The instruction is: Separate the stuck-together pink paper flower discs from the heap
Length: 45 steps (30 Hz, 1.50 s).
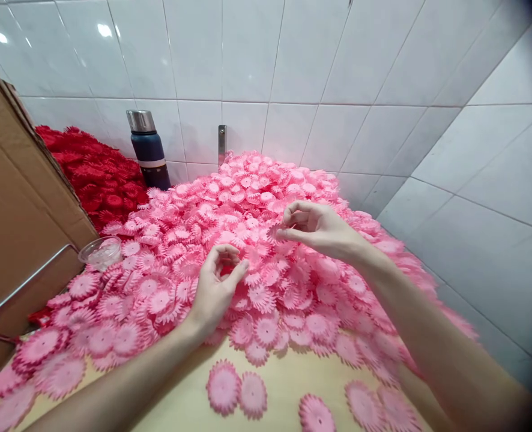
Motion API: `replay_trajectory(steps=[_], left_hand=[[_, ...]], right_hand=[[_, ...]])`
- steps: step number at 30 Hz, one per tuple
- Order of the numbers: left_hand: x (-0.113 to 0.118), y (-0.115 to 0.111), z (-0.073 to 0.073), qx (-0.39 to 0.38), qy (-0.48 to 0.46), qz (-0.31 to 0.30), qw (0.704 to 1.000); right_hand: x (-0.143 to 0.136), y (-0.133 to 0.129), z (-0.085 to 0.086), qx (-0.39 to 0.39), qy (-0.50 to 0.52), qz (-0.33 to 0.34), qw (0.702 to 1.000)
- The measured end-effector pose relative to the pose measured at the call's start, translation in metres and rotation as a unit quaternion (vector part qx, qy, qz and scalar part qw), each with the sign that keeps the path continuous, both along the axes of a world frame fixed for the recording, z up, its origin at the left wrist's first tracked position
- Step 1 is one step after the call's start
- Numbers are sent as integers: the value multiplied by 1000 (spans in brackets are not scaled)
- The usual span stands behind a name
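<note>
A large heap of pink scalloped fabric flower discs (158, 300) covers most of the table. My left hand (216, 285) is over the front middle of the heap, its fingers curled towards the thumb. Pink discs right behind those fingertips make it unclear what they hold. Farther back and to the right, my right hand (317, 229) pinches the edge of a thin pink flower disc (275, 232) between thumb and fingers. Loose discs, one of them a pink flower disc (223, 387), lie on the pale tabletop (185, 396) near my forearms.
A dark blue bottle (151, 156) with a steel cap stands at the back left, beside a pile of red discs (99, 174). A cardboard box (23, 180) borders the left side, near a clear plastic dish (100, 253). White tiled walls (302, 54) enclose the back and right.
</note>
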State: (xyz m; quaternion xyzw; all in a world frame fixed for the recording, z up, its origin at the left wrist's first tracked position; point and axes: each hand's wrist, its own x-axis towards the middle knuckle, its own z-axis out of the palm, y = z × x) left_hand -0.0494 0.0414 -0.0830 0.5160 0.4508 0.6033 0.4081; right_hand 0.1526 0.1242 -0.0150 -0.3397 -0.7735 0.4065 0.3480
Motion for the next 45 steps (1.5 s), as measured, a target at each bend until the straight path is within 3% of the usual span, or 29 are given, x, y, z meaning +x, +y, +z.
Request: replay_trajectory(steps=[3,8,14,32,38,45], left_hand=[[0,1,-1,1,-9,3,1000],[2,-4,6,15,24,-43,999],[1,-4,6,12,79,-36,996],[0,-2,3,25,72,-82,994],[2,-3,-2,10,23,-85,996],[1,0,-4,15,-9,-33,999]], right_hand=[[-8,-4,-3,7,-20,17,1000],[-20,-13,-9,4,-48,48,998],[-30,-21,-11,13,-39,60,997],[-27,-17,-8,-39,-27,116,992],[-20,-6,-10,-48,52,67,995],[-34,-11,-10,5,44,-3,999]])
